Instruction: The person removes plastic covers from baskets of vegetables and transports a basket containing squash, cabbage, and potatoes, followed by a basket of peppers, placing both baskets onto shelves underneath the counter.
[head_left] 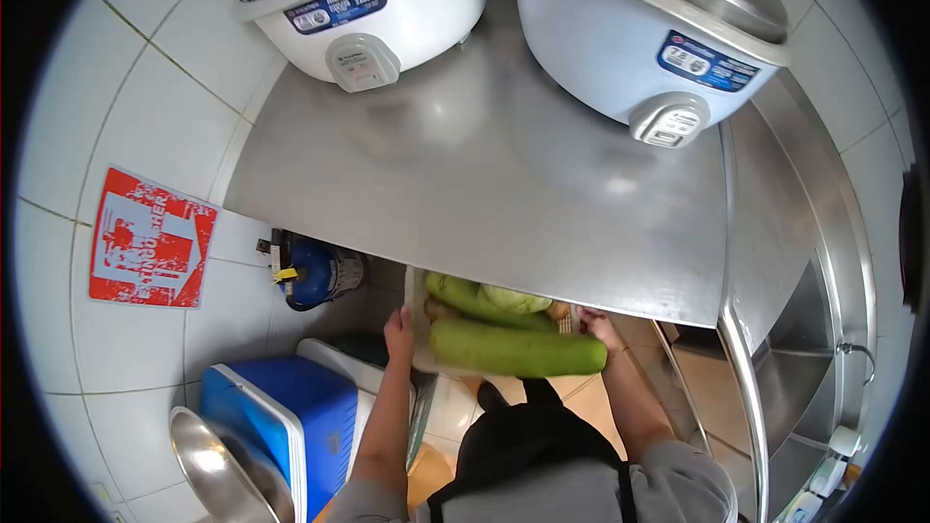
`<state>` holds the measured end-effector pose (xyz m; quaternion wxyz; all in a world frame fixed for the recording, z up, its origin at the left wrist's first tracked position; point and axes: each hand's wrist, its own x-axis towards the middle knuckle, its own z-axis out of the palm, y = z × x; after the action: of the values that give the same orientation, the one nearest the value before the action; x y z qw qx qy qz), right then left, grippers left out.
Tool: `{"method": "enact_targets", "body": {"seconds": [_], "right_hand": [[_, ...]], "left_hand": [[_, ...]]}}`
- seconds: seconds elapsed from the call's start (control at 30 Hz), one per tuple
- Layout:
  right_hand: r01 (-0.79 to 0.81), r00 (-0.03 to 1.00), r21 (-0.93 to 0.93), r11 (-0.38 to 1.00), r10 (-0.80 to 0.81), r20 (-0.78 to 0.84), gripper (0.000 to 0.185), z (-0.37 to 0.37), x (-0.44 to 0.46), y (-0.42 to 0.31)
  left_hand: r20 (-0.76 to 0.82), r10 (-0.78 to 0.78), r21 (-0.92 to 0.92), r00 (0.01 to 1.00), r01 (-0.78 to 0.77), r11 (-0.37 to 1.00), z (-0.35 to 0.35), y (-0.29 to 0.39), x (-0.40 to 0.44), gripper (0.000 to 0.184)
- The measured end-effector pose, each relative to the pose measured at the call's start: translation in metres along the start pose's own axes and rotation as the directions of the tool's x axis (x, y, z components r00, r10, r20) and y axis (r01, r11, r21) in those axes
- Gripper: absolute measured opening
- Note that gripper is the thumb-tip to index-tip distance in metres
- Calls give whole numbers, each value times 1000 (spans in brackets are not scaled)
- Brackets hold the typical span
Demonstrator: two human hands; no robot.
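Below the front edge of the steel counter, a pale basket point(418, 344) holds long green gourds point(518, 347) and a round pale green vegetable point(513, 299). My left hand point(398, 331) is closed on the basket's left side. My right hand point(601, 329) grips its right side, close to the end of the front gourd. The back of the basket is hidden under the counter.
Two large rice cookers point(426, 15) stand on the steel counter point(465, 174). At the lower left are a blue cooler box point(310, 407) and a metal bowl point(218, 465). A blue cylinder point(315, 271) stands by the tiled wall. A metal rail point(751, 387) runs at the right.
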<state>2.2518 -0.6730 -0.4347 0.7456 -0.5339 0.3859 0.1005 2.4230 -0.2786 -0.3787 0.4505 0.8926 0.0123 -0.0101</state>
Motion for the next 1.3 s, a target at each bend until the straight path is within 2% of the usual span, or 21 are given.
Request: {"method": "enact_targets", "body": {"seconds": [0.07,0.13,0.33,0.37,0.43,0.47,0.5,0.57,0.63,0.7,0.77,0.83,0.93,1.03,1.07,1.13,1.17,1.2,1.23,1.27,1.3], "right_hand": [[-28,997,-23,999,26,-75,22,-26,36,-4],[-14,985,96,995,30,-169,24,-46,61,-5],[174,906,534,828,78,-415,31,-46,95,-3],[180,915,585,791,85,-395,32,-32,93,3],[31,990,662,749,67,-122,35,4,70,28],[-305,821,670,677,-170,546,37,-4,77,69],[-311,837,521,795,-29,546,39,32,46,68],[-286,932,360,888,172,318,37,124,8,20],[-183,970,526,831,64,235,35,164,21,-20],[-88,981,733,675,-68,181,33,182,58,-40],[152,984,596,788,-179,-15,32,207,69,-52],[201,971,582,788,-237,-15,28,209,86,-49],[316,946,445,838,-312,-85,28,203,114,-50],[412,896,410,814,-444,-19,29,204,138,-73],[397,908,415,819,-415,-49,30,200,149,-83],[436,861,380,815,-501,86,29,165,197,-98],[664,737,-417,621,-636,227,33,153,217,-106],[464,574,-884,-64,-738,355,38,141,236,-114],[342,677,-940,-12,-691,255,45,163,220,-136],[252,675,-965,-77,-700,233,48,172,216,-154],[165,670,-976,-139,-711,214,50,181,221,-164]], "left_hand": [[236,-209,261,949,146,954,32,20,51,45],[181,-43,25,983,40,999,75,20,94,46],[154,-209,-313,966,248,917,103,33,129,46],[146,-238,-393,960,277,877,101,30,114,46],[142,-293,-540,945,323,778,95,22,69,46],[149,-324,-595,934,346,725,91,18,40,47],[163,-348,-618,923,370,693,88,12,8,47],[200,-397,-622,896,429,655,86,-3,-61,46],[342,-401,-350,850,512,784,86,-32,-131,41],[341,-319,-125,884,379,917,90,-52,-199,33],[494,-258,28,830,282,959,83,-71,-257,28],[604,-513,318,610,406,857,59,-66,-286,27],[431,-586,266,686,524,809,64,-103,-355,26],[187,-589,-67,786,609,791,69,-119,-373,20],[264,-701,-209,662,749,629,69,-118,-375,18],[454,-806,-417,381,890,186,67,-113,-365,14],[418,-796,-418,438,871,260,70,-115,-371,12],[378,-779,-422,500,842,336,74,-115,-379,11],[335,-757,-424,561,807,410,78,-116,-386,10],[273,-749,-472,603,763,443,83,-117,-391,8],[350,-786,-521,510,803,289,72,-105,-380,7]]}}
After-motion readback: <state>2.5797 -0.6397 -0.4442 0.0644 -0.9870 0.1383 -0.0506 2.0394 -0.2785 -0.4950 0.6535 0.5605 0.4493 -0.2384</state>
